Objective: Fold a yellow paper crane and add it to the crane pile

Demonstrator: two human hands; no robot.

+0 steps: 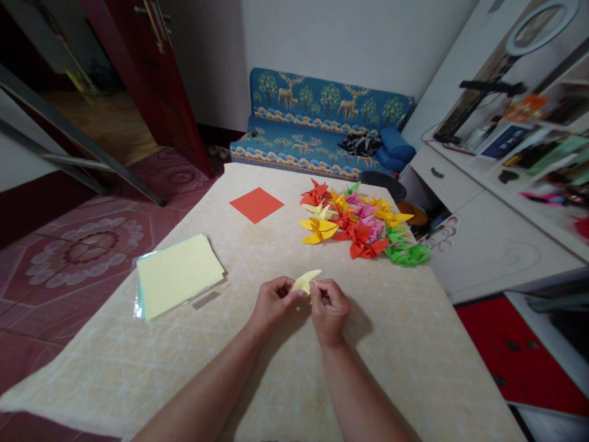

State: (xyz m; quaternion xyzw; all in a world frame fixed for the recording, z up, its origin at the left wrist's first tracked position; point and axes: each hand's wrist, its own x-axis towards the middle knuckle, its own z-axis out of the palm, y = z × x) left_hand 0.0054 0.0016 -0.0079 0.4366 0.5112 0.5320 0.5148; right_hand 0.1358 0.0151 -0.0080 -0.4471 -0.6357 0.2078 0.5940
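A small folded piece of yellow paper (306, 280) is pinched between both my hands just above the table (257, 374). My left hand (272, 302) grips its left side with thumb and fingers closed. My right hand (328, 309) is closed on its right side. A pile of several finished origami figures (363, 224), red, yellow, pink, orange and green, lies on the table beyond my hands to the right.
A stack of pale yellow paper sheets (178, 274) lies at the left of the table. One flat red square sheet (256, 204) lies further back. A blue patterned sofa (317, 123) stands behind the table; white cabinets (483, 233) flank the right.
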